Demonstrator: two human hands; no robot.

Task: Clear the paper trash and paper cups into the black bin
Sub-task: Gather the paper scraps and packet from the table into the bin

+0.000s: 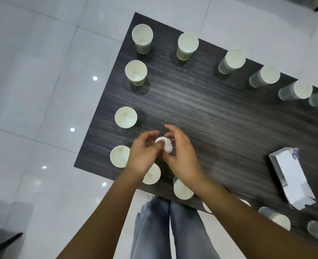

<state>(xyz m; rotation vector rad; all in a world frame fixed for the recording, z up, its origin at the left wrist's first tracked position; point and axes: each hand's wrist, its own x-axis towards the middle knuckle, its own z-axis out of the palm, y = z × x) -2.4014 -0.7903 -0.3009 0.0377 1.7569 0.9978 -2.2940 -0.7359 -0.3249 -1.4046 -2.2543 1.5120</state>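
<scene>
A crumpled white paper wad (166, 145) sits between my two hands above the dark wood table (220, 118). My left hand (145, 154) pinches it with thumb and fingers curled. My right hand (180, 154) cups it from the right, its fingers bent around the wad. Several upright paper cups ring the table's edges, such as one near the far corner (142, 37), one on the left edge (125, 117) and one at the near edge (182, 189). No black bin shows in this view.
A silvery tissue box (293, 180) lies on the table at the right. White glossy floor tiles surround the table. A dark object (1, 238) sits on the floor at the lower left. My legs in jeans stand at the table's near edge.
</scene>
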